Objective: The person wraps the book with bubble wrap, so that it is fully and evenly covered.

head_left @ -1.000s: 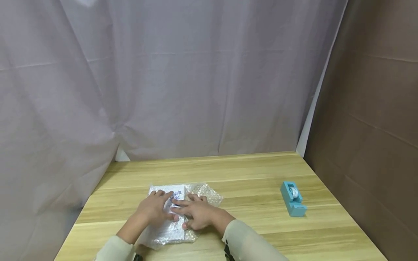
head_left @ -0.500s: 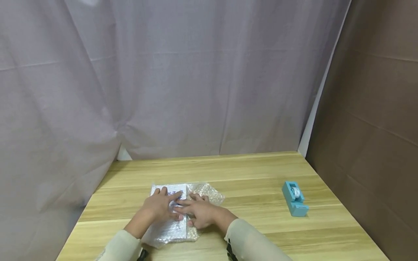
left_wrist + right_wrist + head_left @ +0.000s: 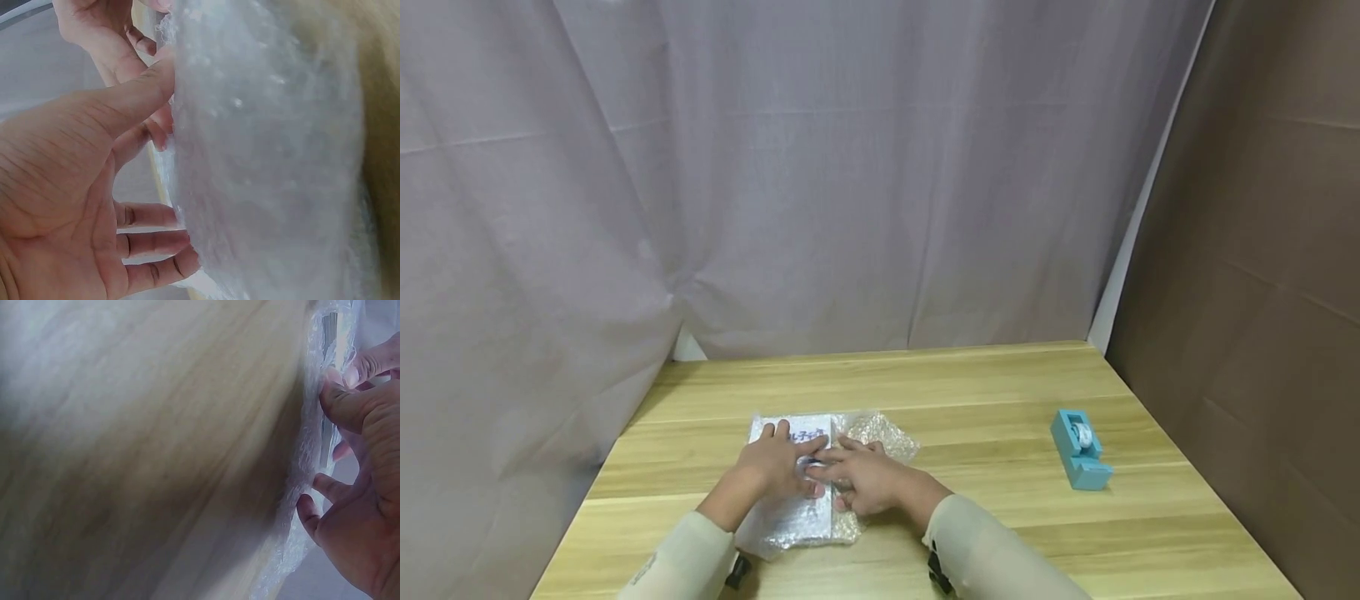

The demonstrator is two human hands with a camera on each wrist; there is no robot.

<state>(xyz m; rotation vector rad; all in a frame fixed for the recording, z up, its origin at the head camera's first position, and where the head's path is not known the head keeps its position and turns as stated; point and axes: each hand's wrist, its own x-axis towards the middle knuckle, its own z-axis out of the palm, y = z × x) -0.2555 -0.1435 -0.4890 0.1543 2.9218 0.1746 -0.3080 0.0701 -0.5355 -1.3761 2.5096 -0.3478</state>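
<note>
A white-covered book with dark blue lettering lies on the table under clear bubble wrap, which sticks out past its right side. My left hand rests on the cover with fingers spread. From the right, my right hand lays its extended fingers over the book's right edge, and the fingertips of both hands meet near the middle of that edge. In the left wrist view, loose bubble wrap bulges beside the left thumb. The right wrist view shows the book's page edge with wrap along it.
A light blue tape dispenser with a roll in it stands on the right part of the wooden table. Grey cloth hangs behind the table, and a brown cloth hangs along the right side.
My left hand has slid slightly over the cover toward the right hand, showing more of the blue lettering. The right hand stays at the book's right edge. The head view has shifted a little.
</note>
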